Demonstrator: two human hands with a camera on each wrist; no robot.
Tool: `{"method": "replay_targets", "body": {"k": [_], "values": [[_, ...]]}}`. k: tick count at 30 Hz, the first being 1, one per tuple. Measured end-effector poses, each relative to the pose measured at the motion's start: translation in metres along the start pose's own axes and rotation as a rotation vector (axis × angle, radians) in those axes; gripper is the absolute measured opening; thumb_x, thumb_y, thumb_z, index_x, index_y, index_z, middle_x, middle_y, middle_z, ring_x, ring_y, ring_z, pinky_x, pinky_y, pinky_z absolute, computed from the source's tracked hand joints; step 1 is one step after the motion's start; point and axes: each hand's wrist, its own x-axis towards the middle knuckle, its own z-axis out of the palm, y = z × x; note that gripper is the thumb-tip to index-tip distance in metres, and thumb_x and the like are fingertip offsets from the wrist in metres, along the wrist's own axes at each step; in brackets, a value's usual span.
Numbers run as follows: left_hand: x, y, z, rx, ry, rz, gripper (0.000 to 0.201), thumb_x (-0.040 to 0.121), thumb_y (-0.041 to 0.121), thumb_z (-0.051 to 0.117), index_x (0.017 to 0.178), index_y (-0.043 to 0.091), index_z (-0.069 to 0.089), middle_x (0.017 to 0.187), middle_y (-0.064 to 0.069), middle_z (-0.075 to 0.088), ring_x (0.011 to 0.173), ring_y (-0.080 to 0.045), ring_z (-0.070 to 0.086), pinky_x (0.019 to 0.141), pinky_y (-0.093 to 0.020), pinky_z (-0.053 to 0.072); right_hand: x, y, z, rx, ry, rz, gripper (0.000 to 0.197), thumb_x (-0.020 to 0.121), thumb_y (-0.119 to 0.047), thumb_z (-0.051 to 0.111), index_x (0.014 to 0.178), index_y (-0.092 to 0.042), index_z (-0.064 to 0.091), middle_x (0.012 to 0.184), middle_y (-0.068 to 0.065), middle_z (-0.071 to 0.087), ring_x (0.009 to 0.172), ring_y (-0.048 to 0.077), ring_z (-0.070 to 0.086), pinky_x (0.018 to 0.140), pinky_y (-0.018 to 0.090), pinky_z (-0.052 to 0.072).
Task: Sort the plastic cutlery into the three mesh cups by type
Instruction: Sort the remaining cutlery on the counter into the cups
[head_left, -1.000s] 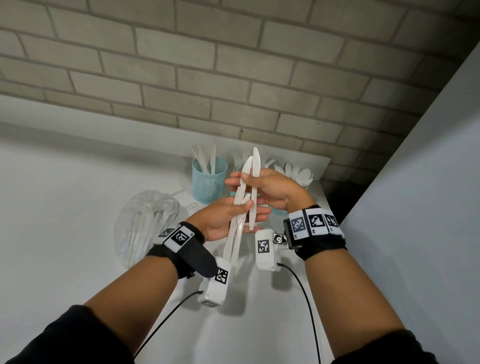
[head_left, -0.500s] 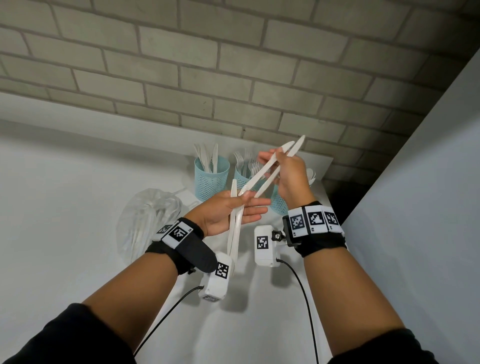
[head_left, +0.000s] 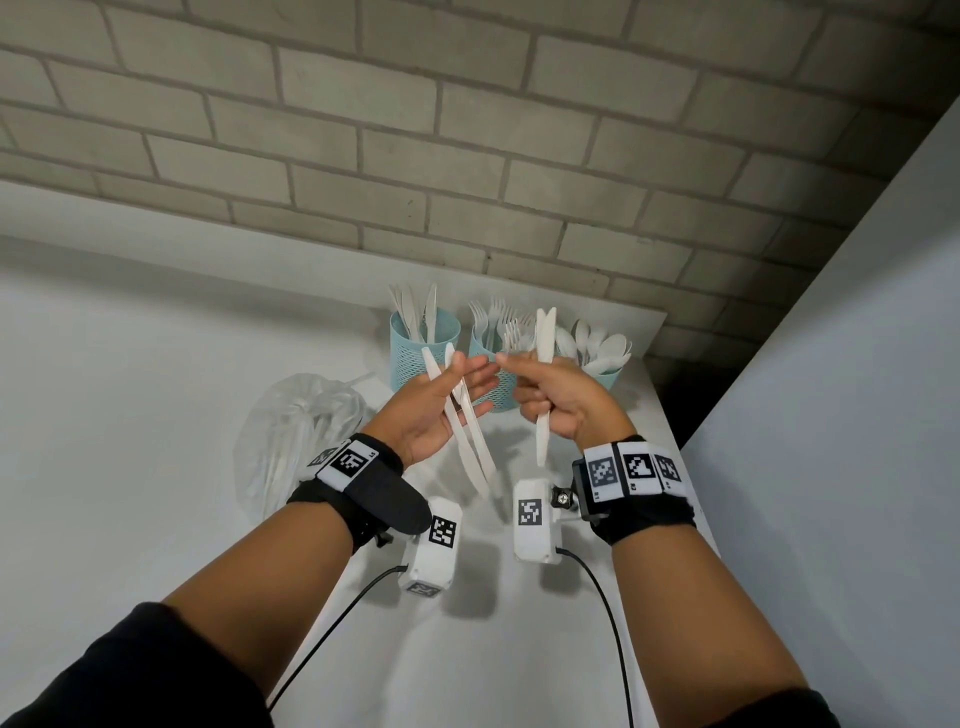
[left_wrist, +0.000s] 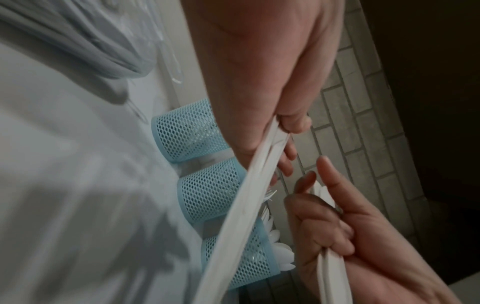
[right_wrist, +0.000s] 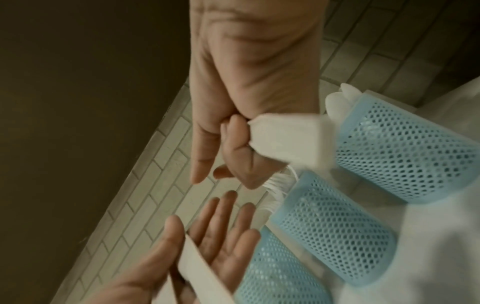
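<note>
From my head view the white table (head_left: 130, 364) fills the scene under a brick wall (head_left: 467, 130), with a crumpled clear plastic bag (head_left: 296, 431) lying to the left of my forearms. At the table's back edge stand three blue mesh cups in a row: the knife cup (head_left: 423, 345) on the left, the fork cup (head_left: 493, 364) in the middle, the spoon cup (head_left: 605, 371) on the right, each with white cutlery standing handle-down.

My left hand (head_left: 441, 410) is palm-up in front of the cups, thumb pressing two white knives (head_left: 467, 431) against nearly straight fingers; their long axis runs diagonally, upper ends toward the knife cup, lower ends down toward my right. My right hand (head_left: 558, 405) is curled around a second pair of knives (head_left: 544, 364) held almost upright, tips pointing up in front of the fork and spoon cups.

The left wrist view shows what the head view does not: the thumb (left_wrist: 293, 121) clamping the two handles side by side. The right wrist view, blurred, shows curled fingers (right_wrist: 239, 150) wrapping the white handles, and the left palm (right_wrist: 218, 253) spread below.
</note>
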Motion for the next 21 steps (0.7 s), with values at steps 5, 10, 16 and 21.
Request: {"method": "replay_targets", "body": {"k": [5, 10, 16, 21], "values": [[0.003, 0.002, 0.001, -0.099, 0.045, 0.052, 0.041, 0.101, 0.025, 0.032, 0.130, 0.000, 0.046, 0.139, -0.016, 0.049, 0.119, -0.022, 0.052, 0.098, -0.031, 0.042, -0.002, 0.015, 0.007, -0.128, -0.059, 0.178, 0.018, 0.088, -0.009, 0.062, 0.074, -0.013, 0.051, 0.040, -0.010, 0.034, 0.029, 0.000, 0.025, 0.028, 0.009, 0.019], [0.004, 0.002, 0.003, -0.146, 0.075, 0.127, 0.041, 0.102, 0.024, 0.030, 0.136, 0.004, 0.041, 0.140, -0.014, 0.047, 0.123, -0.022, 0.049, 0.103, -0.030, 0.038, -0.003, 0.026, 0.009, -0.274, -0.118, 0.211, 0.017, 0.085, -0.012, 0.066, 0.071, -0.012, 0.057, 0.040, -0.011, 0.038, 0.032, 0.001, 0.023, 0.029, 0.009, 0.018], [0.006, 0.004, -0.004, -0.248, 0.127, 0.176, 0.049, 0.101, 0.038, 0.026, 0.137, 0.009, 0.040, 0.132, -0.014, 0.054, 0.112, -0.020, 0.056, 0.092, -0.029, 0.046, -0.002, 0.031, 0.003, -0.275, -0.068, 0.047, 0.016, 0.086, -0.010, 0.065, 0.072, -0.013, 0.057, 0.060, 0.000, 0.054, 0.042, 0.004, 0.033, 0.032, 0.013, 0.025], [0.009, 0.008, -0.013, -0.432, 0.251, 0.234, 0.053, 0.099, 0.048, 0.019, 0.115, 0.011, 0.052, 0.119, -0.010, 0.062, 0.112, -0.023, 0.057, 0.097, -0.031, 0.044, -0.005, 0.034, 0.000, -0.189, -0.027, 0.038, 0.014, 0.092, -0.008, 0.055, 0.080, -0.013, 0.052, 0.056, -0.003, 0.055, 0.043, 0.005, 0.040, 0.035, 0.015, 0.031]]}}
